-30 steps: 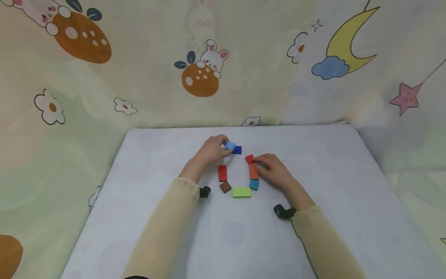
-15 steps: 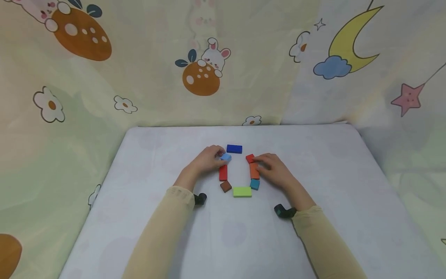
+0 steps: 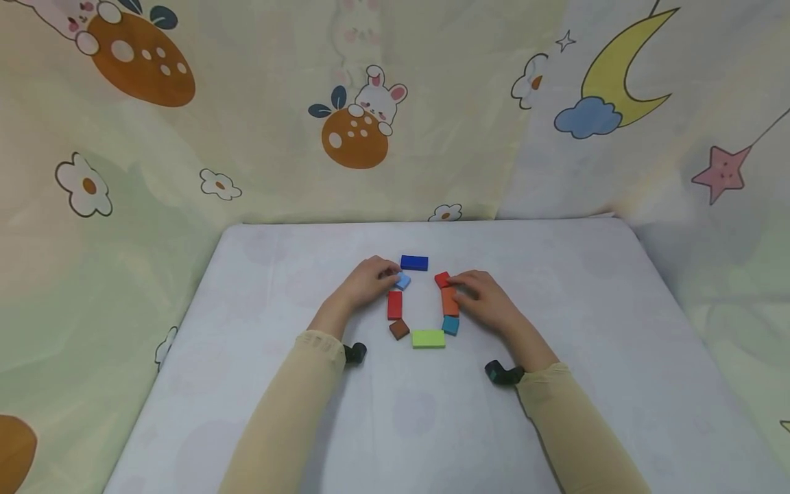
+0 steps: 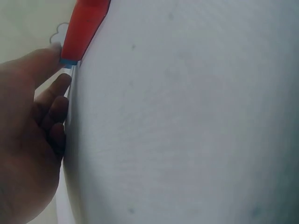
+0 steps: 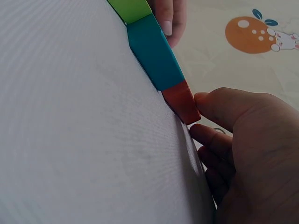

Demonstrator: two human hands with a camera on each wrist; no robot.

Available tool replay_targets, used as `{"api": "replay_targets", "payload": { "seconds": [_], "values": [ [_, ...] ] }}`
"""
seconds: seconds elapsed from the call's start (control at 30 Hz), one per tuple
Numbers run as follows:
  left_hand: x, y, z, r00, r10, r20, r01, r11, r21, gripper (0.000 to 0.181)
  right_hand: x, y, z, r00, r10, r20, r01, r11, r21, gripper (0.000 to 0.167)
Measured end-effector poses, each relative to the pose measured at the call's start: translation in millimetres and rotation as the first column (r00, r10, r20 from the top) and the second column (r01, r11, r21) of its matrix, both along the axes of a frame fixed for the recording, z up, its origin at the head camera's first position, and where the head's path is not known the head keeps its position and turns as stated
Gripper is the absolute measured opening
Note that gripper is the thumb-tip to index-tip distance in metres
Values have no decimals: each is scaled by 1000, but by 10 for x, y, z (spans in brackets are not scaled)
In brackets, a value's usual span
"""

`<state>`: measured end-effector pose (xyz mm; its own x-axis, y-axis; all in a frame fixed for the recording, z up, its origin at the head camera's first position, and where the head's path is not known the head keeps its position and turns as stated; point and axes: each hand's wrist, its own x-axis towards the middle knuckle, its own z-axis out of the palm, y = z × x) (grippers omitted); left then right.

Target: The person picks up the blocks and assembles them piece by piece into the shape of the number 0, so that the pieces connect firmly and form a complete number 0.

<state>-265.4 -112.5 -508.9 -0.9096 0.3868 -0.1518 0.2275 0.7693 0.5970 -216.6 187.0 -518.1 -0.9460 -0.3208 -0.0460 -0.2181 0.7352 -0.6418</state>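
Note:
My left hand (image 3: 369, 280) pinches the corner of a small light blue block (image 3: 403, 281), which sits just above an upright red rectangular block (image 3: 395, 305). In the left wrist view, the thumb lies by the red block (image 4: 86, 30) and a sliver of blue. My right hand (image 3: 484, 298) rests on the table with loosely bent fingers. Its fingertips touch a small red block (image 3: 441, 279), and its thumb is beside an orange block (image 3: 450, 302). Below the orange one lies a teal block (image 3: 450, 325). The other fingers of both hands are partly hidden.
A dark blue block (image 3: 414, 263) tops the ring of blocks. A lime green block (image 3: 428, 339) lies at its bottom, with a brown block (image 3: 399, 329) turned cornerwise at lower left. White cloth covers the table (image 3: 395, 425); a printed curtain (image 3: 265, 103) hangs behind.
My left hand has brought the light blue block down from beside the dark blue block to above the red one, uncovering the whole dark blue block. The right hand has stayed put.

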Motion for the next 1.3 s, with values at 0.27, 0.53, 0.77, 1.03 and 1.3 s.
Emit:
{"api": "replay_targets", "payload": {
  "seconds": [0.27, 0.53, 0.77, 1.03, 1.3],
  "values": [
    [36, -9, 17, 1000, 10, -1, -10, 1000, 8, 33, 3, 6, -11, 1000, -2, 1, 2, 1000, -4, 38],
    [79, -27, 45, 1000, 11, -3, -11, 1000, 21, 35, 0, -4, -6, 1000, -2, 6, 2, 1000, -11, 37],
    [153, -79, 44, 1000, 13, -1, -13, 998, 63, 45, -7, 0, -25, 1000, -1, 4, 1, 1000, -6, 37],
    [396, -133, 16, 999, 42, 32, -44, 997, 69, 52, -11, 5, -37, 1000, -4, 11, 4, 1000, -10, 37],
    [615, -129, -115, 994, -9, -111, 11, 1000, 14, 59, 4, 6, -4, 1000, -9, 18, 9, 1000, -10, 37]
  ]
}}
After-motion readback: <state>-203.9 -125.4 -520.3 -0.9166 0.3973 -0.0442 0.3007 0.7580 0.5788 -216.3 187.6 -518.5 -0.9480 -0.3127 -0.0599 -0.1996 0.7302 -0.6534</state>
